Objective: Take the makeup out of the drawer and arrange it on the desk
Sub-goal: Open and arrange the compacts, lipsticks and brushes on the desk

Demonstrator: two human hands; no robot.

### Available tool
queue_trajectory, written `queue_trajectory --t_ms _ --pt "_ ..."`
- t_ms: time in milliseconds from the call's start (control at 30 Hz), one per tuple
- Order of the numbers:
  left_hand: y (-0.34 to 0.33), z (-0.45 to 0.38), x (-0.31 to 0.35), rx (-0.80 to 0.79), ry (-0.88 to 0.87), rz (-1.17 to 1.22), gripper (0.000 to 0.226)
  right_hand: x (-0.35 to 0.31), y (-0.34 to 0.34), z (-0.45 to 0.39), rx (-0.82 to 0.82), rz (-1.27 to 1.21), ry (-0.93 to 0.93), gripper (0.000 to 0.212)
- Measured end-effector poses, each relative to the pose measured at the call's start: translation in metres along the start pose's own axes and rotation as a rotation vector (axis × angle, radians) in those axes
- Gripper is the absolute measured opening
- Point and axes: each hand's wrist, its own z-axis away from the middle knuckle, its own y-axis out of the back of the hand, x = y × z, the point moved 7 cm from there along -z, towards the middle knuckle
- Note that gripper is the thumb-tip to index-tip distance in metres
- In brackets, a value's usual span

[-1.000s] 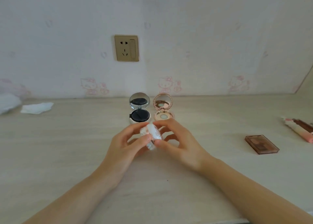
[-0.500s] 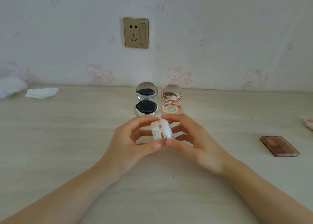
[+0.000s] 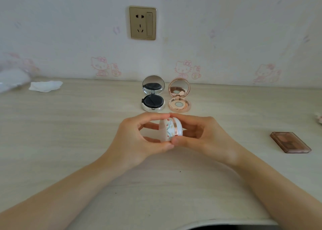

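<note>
Head view, nearest first: both hands meet above the desk, left hand and right hand each with its grip clamped by fingertips on a small round floral compact, held on edge and shut. To the right lies a flat brown palette. Farther back, side by side near the wall, a silver cushion compact and a rose-gold compact stand open. Two pieces look arranged; the held one awaits opening and placing; the drawer is out of sight.
</note>
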Motion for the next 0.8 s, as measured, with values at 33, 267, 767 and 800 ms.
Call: queue_trajectory --t_ms 33,267,767,800 --pt "0.0 0.0 0.0 -0.01 0.002 0.012 0.062 -0.002 0.001 0.001 -0.003 0.009 0.005 0.051" --pt "0.0 -0.001 -0.002 -0.042 0.044 0.076 0.059 -0.002 0.007 0.004 0.055 0.047 -0.031 0.051" --pt "-0.01 0.005 -0.022 -0.039 0.241 0.182 0.061 -0.007 0.01 0.002 0.125 0.254 0.066 0.032" --pt "-0.013 0.006 -0.023 -0.062 0.253 0.197 0.066 -0.007 0.012 0.002 0.142 0.24 0.065 0.028"
